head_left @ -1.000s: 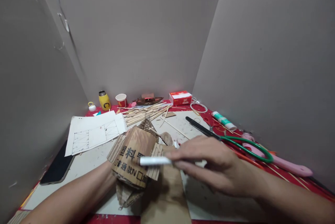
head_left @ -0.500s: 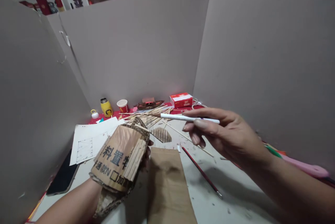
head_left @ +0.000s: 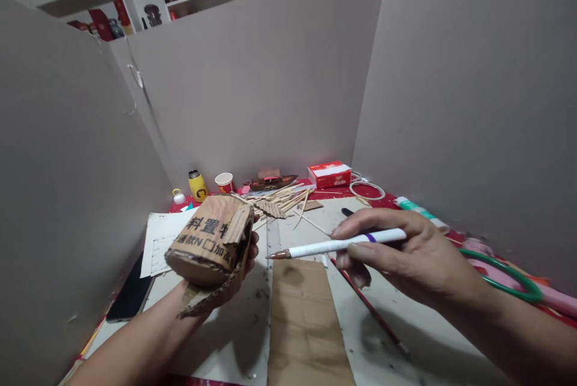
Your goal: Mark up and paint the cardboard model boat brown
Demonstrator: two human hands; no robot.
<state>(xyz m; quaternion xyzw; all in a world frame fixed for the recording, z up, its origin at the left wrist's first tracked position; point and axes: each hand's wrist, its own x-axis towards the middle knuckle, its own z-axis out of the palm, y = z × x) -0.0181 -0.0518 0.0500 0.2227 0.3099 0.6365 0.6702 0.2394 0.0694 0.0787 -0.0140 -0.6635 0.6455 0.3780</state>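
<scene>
My left hand (head_left: 253,246) is wrapped round a cardboard model (head_left: 205,232), a curved body with printed characters and ragged corrugated edges, held tilted above the table. Most of that hand is hidden behind the model; some fingertips show at its right side. A leaf-shaped corrugated piece (head_left: 271,210) sticks out at the model's upper right on a thin stick. Between thumb and fingers, my right hand (head_left: 392,248) pinches a white pen-shaped tool (head_left: 324,246) with a purple band and a brownish pointed tip. The tip points left and is apart from the model.
A brown cardboard strip (head_left: 306,326) lies in front, with a dark red pencil (head_left: 374,314) beside it. Thin wooden sticks (head_left: 288,198) are heaped behind. A phone (head_left: 130,293) and drawn sheet (head_left: 157,229) lie left; green-handled scissors (head_left: 509,272) lie right. A red box (head_left: 329,177) stands at the back.
The view has shifted left and slightly down. My left hand has raised and turned the cardboard model, showing more of its lower end. My right hand has lowered the white tool, its tip now angled downward.
</scene>
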